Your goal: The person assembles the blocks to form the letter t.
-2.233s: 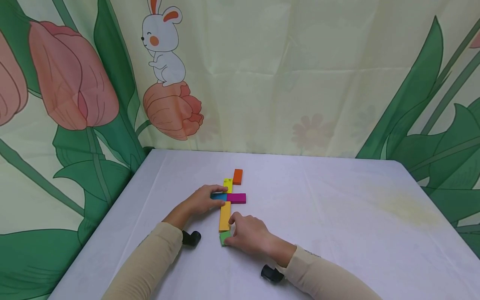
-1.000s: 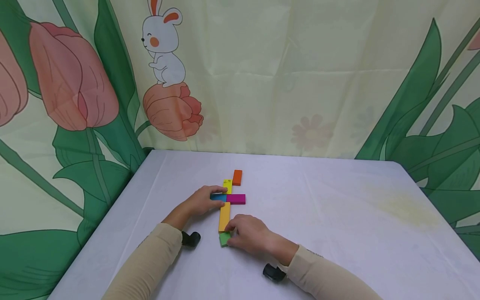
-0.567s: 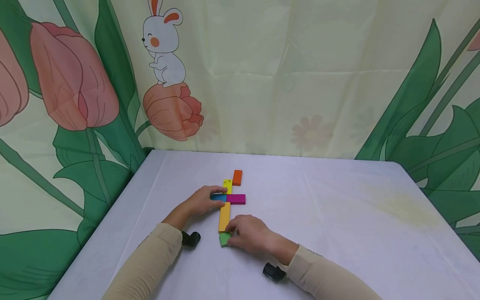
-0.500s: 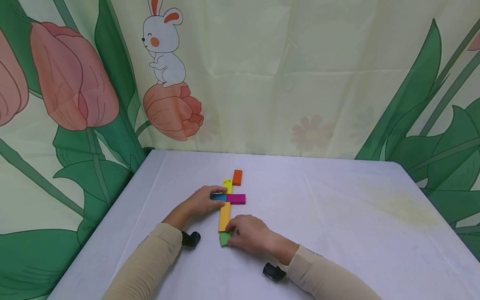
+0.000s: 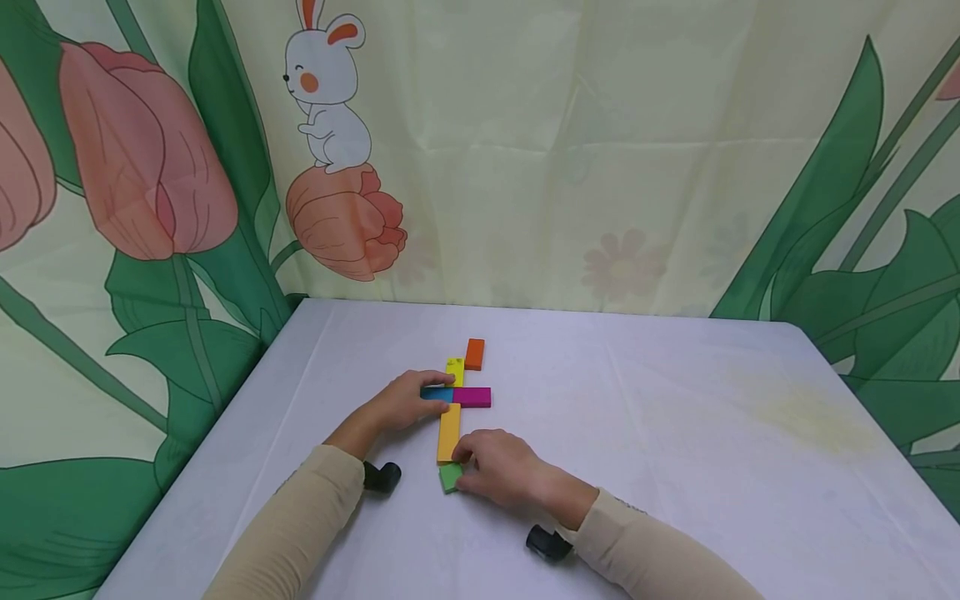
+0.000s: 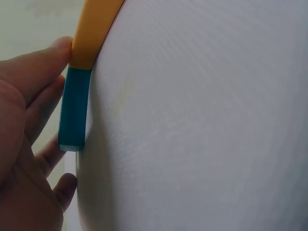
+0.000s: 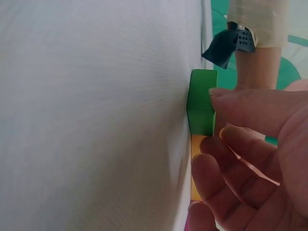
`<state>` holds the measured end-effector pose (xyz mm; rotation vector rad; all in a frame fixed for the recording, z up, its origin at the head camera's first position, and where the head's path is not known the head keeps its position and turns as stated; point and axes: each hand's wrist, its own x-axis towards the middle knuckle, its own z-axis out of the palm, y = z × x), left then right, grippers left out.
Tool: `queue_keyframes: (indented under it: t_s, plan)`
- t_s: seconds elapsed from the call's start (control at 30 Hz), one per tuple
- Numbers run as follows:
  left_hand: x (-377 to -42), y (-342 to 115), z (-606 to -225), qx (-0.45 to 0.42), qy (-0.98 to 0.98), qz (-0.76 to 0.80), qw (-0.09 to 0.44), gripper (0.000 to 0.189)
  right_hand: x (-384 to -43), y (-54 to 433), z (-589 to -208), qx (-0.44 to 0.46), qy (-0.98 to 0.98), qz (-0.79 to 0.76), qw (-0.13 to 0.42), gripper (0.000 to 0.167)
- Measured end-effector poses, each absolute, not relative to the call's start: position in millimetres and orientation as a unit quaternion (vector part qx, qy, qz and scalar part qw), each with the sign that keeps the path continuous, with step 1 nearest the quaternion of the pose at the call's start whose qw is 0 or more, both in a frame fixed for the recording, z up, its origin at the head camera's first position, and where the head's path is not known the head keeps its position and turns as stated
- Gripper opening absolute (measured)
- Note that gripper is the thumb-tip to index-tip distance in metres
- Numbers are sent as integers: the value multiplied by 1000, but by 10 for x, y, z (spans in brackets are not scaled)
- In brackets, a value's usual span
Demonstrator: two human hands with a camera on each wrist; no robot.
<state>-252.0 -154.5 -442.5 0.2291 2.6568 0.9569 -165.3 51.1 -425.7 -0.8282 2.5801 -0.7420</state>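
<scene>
My left hand (image 5: 408,398) lies over the blue block (image 5: 437,393), its fingers extended. In the left wrist view the thumb touches the amber block (image 6: 96,33) just above the blue one, with an index fingertip by the yellow block (image 5: 455,367). A magenta block (image 5: 472,397) butts against the blue block's right end. My right hand (image 5: 498,467) holds the small green block (image 5: 449,478) at the near end of the amber block. Seen from the right wrist, its thumb presses the green block (image 7: 202,98) and the other fingers curl beside the amber one.
An orange block (image 5: 475,354) touches the yellow block's upper right side, at the far end of the row. All the blocks lie on a white-covered table (image 5: 637,433). A curtain printed with tulips and a rabbit (image 5: 337,133) hangs behind it. Black wrist cameras (image 5: 549,544) sit under both cuffs.
The right index finger has moved left from beside the amber block onto its near end, and the green block now lies straighter below it. The left hand stays put; little differs over the last second.
</scene>
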Motion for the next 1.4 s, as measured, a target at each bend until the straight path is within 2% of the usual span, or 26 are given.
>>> queue_keyframes:
  t_s: [0.9,1.4]
  plan:
    - [-2510,-1547,-4415,82,925,338,153,52,-1707,588,-4230,-278,909,-266,160,37]
    - [-2528,-1546,-4428,84,925,337,156,53,-2061,819,-4161,-237,914,-296,142,35]
